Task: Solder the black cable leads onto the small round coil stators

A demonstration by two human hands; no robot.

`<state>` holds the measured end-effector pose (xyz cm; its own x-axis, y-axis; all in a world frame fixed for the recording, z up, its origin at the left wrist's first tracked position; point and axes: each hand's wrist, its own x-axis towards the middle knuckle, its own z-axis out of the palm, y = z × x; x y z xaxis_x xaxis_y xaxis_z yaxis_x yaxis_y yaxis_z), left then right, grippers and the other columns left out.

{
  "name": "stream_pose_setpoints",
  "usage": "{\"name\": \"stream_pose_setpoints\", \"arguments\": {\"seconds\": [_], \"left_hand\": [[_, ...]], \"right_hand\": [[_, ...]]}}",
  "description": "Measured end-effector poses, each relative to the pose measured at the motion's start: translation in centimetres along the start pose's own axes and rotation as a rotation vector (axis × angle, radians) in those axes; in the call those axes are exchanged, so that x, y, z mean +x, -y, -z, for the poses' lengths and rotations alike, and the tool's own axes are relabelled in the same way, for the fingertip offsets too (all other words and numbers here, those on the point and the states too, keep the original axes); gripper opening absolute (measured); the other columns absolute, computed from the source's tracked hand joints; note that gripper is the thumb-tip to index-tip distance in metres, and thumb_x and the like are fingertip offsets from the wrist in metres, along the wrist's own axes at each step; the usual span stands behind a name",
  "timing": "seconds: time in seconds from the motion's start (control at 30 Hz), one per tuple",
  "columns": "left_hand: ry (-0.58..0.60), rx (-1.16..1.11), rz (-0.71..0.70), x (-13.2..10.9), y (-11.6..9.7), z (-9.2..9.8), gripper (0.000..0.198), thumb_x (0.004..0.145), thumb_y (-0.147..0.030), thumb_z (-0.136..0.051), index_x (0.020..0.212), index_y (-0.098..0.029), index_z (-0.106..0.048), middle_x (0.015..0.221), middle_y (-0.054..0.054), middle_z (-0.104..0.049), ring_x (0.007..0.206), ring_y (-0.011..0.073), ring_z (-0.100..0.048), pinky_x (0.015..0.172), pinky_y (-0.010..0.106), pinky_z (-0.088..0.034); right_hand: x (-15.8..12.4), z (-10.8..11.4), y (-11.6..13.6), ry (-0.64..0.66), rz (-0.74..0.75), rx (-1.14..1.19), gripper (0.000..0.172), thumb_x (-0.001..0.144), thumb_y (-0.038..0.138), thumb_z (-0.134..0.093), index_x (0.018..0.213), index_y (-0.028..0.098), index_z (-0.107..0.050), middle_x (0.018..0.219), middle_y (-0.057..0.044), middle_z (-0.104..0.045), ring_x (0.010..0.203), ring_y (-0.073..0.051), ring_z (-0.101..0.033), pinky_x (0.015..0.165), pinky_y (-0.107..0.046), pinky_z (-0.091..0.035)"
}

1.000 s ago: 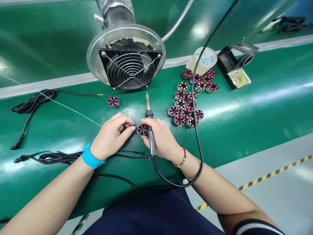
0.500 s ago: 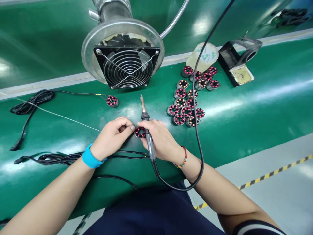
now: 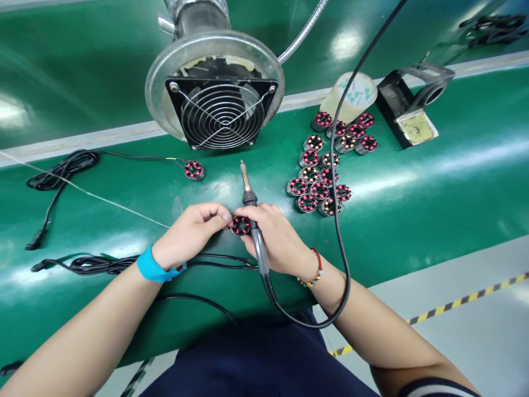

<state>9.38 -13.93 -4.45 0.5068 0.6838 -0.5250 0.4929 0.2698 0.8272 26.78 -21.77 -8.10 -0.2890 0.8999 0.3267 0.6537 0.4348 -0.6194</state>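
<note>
A soldering iron (image 3: pixel 260 251) rests across my right hand (image 3: pixel 275 234), its bare metal tip pointing away from me toward the fan. The same hand's thumb and fingers also hold a small motor stator (image 3: pixel 240 225) with red windings. At the stator's left edge, my left hand (image 3: pixel 204 226) is closed in a pinch; whatever lies between thumb and forefinger is too small to name. Beneath the wrists lie black cables (image 3: pixel 223 264) with stripped ends. Another stator (image 3: pixel 194 170), joined to a coiled black cable (image 3: pixel 78 161), sits beyond my left hand.
A fume extractor fan (image 3: pixel 223 118) hangs over the back of the green bench (image 3: pixel 397 215). Several stators (image 3: pixel 319 191) stand grouped on the right, near a translucent container (image 3: pixel 349 96) and a soldering iron stand (image 3: pixel 407 110). The iron's cord (image 3: pixel 336 220) loops over my right forearm.
The whole view has shifted slightly, so the bench items appear a little further right. Both hands stay at the stator, with the iron held as before.
</note>
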Motion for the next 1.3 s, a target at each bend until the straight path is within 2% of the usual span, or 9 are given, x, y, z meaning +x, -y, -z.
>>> {"name": "stream_pose_setpoints", "arguments": {"seconds": [0.17,0.33,0.57,0.77,0.87,0.97,1.07,1.17,1.3], "left_hand": [[-0.022,-0.217,0.079,-0.1,0.2,-0.2,0.028,0.082,-0.042,-0.056,0.072,-0.016,-0.056,0.062,-0.003,-0.046,0.047,0.0058,-0.025,0.043,0.021,-0.018],[0.022,-0.038,0.001,-0.3,-0.3,-0.3,0.024,0.080,-0.036,-0.059,0.067,-0.017,-0.056,0.058,-0.005,-0.044,0.050,0.0069,-0.031,0.047,0.021,-0.027],[-0.149,0.133,-0.091,-0.3,-0.4,0.4,0.021,0.082,-0.037,-0.055,0.073,-0.018,-0.056,0.062,-0.004,-0.049,0.056,0.0105,-0.042,0.054,0.023,-0.036],[0.290,0.836,-0.314,-2.1,0.3,0.1,0.013,0.085,-0.025,-0.054,0.095,-0.020,-0.061,0.095,0.003,-0.059,0.075,0.0167,-0.056,0.065,0.029,-0.040],[0.345,1.002,-0.344,-2.3,0.5,-0.5,0.016,0.089,-0.020,-0.044,0.089,-0.019,-0.060,0.095,0.005,-0.059,0.076,0.0186,-0.057,0.065,0.031,-0.040],[0.189,0.885,-0.317,-1.8,0.3,-0.5,0.017,0.090,-0.020,-0.043,0.084,-0.018,-0.059,0.088,0.004,-0.060,0.075,0.0180,-0.057,0.067,0.031,-0.041],[0.011,0.573,-0.280,-1.3,-0.1,0.1,0.014,0.087,-0.027,-0.050,0.080,-0.019,-0.059,0.074,0.000,-0.058,0.066,0.0137,-0.052,0.060,0.026,-0.039],[-0.033,0.319,-0.194,-1.2,-0.2,0.4,0.019,0.084,-0.035,-0.055,0.079,-0.018,-0.061,0.063,-0.003,-0.052,0.055,0.0103,-0.043,0.050,0.023,-0.033],[-0.005,0.204,-0.137,-1.4,-0.3,0.3,0.022,0.082,-0.038,-0.057,0.080,-0.017,-0.061,0.065,-0.002,-0.054,0.057,0.0099,-0.042,0.052,0.023,-0.034]], "right_hand": [[-0.1,-0.1,-0.1,-0.045,-0.043,0.049,0.045,0.085,0.015,-0.054,0.127,0.020,-0.037,0.112,-0.009,-0.065,0.093,-0.024,-0.059,0.079,-0.040,-0.046],[-0.2,-0.2,-0.3,-0.080,-0.068,0.045,0.046,0.086,0.017,-0.056,0.127,0.020,-0.036,0.112,-0.010,-0.065,0.098,-0.025,-0.061,0.082,-0.041,-0.048],[-0.2,0.3,-0.7,-0.051,-0.088,0.009,0.048,0.084,0.015,-0.056,0.127,0.020,-0.037,0.114,-0.011,-0.065,0.101,-0.026,-0.061,0.085,-0.044,-0.048],[-0.1,1.3,-1.3,-0.012,-0.126,0.010,0.050,0.083,0.011,-0.051,0.129,0.020,-0.036,0.117,-0.011,-0.064,0.106,-0.027,-0.059,0.089,-0.047,-0.047],[0.1,1.7,-1.1,-0.029,-0.138,0.041,0.054,0.079,0.007,-0.050,0.129,0.021,-0.037,0.118,-0.010,-0.064,0.108,-0.027,-0.058,0.092,-0.048,-0.047],[0.1,1.8,-0.8,-0.129,-0.137,0.093,0.050,0.080,0.006,-0.050,0.126,0.022,-0.041,0.113,-0.008,-0.067,0.106,-0.025,-0.059,0.093,-0.047,-0.047],[0.0,1.2,-0.4,-0.234,-0.159,0.205,0.042,0.085,0.009,-0.051,0.123,0.027,-0.045,0.104,-0.004,-0.070,0.098,-0.020,-0.064,0.092,-0.043,-0.050],[-0.1,0.2,0.1,-0.276,-0.197,0.393,0.041,0.087,0.012,-0.053,0.124,0.028,-0.043,0.101,-0.002,-0.068,0.093,-0.016,-0.067,0.088,-0.038,-0.055],[0.1,-0.4,0.7,-0.324,-0.237,0.605,0.042,0.087,0.012,-0.054,0.123,0.028,-0.042,0.097,0.000,-0.065,0.087,-0.012,-0.067,0.079,-0.030,-0.058]]}}
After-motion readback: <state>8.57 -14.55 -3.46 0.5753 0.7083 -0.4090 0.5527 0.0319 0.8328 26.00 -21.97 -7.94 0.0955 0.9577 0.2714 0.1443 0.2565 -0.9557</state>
